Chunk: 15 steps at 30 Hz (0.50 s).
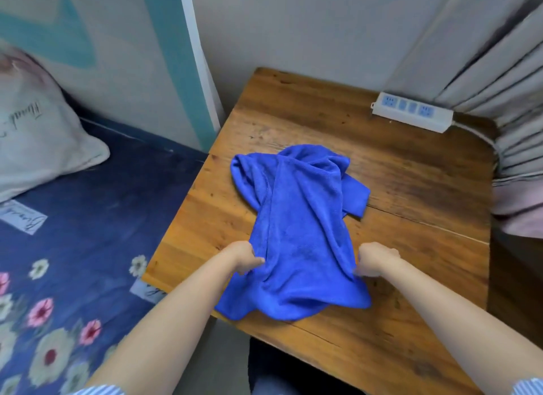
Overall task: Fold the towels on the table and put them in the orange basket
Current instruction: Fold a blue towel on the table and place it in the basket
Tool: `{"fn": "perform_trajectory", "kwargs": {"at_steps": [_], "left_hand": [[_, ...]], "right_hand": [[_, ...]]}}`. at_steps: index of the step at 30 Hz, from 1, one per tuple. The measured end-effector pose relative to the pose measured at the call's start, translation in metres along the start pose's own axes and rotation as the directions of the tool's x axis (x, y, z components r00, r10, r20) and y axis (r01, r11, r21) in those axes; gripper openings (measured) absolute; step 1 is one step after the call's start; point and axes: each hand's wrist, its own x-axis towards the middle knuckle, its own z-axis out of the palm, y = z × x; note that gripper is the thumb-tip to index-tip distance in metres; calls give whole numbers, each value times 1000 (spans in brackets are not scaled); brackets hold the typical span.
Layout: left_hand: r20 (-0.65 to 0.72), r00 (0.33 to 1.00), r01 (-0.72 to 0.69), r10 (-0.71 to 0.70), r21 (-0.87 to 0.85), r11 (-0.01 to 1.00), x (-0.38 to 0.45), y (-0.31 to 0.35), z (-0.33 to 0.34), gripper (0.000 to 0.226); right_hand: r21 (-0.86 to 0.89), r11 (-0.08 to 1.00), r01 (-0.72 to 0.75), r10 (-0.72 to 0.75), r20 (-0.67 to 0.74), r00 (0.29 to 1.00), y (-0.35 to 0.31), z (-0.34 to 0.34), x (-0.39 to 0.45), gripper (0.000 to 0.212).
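A blue towel (296,224) lies crumpled and bunched on the wooden table (411,189), its near end hanging over the table's front-left edge. My left hand (244,258) grips the towel's left side with curled fingers. On the opposite side, my right hand (374,261) pinches the towel's right edge. Both hands hold the cloth near its lower part, about a towel's width apart. No orange basket is in view.
A white power strip (411,112) with a cable lies at the table's back right. Grey curtains (511,100) hang to the right. A bed with a floral blue cover (73,262) and a pillow (38,136) stands left of the table.
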Motion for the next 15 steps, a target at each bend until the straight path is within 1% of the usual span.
{"fn": "perform_trajectory", "kwargs": {"at_steps": [2,4,6,7,9,10,11,13,15], "left_hand": [[-144,990,-6,-5,-78,997,8,0,-13,33],[-305,951,-20,-42,-197,980,21,4,-32,29],[-407,912,-49,-58,-248,967,34,11,-47,26],[-437,898,-67,-52,-252,965,44,17,-57,25],[-485,874,-100,-25,-230,968,57,29,-69,25],[-498,867,-104,-19,-218,970,63,34,-73,26],[-501,865,-99,-18,-207,973,72,38,-77,26],[-500,865,-78,-22,-177,981,83,41,-78,27],[-492,871,-81,-9,-160,984,92,40,-75,25]], "right_hand": [[146,989,-18,45,-180,983,0,-12,9,28],[296,955,29,81,-352,933,-6,-26,22,29],[421,902,99,128,-478,869,-15,-40,34,27],[479,869,124,165,-517,840,-19,-48,42,27],[591,793,147,248,-534,808,-26,-57,53,26],[636,763,120,299,-511,806,-29,-59,58,26],[657,751,60,350,-474,808,-33,-61,64,26],[637,770,-44,396,-421,816,-41,-59,71,29],[616,785,-62,389,-413,824,-49,-56,75,29]]}}
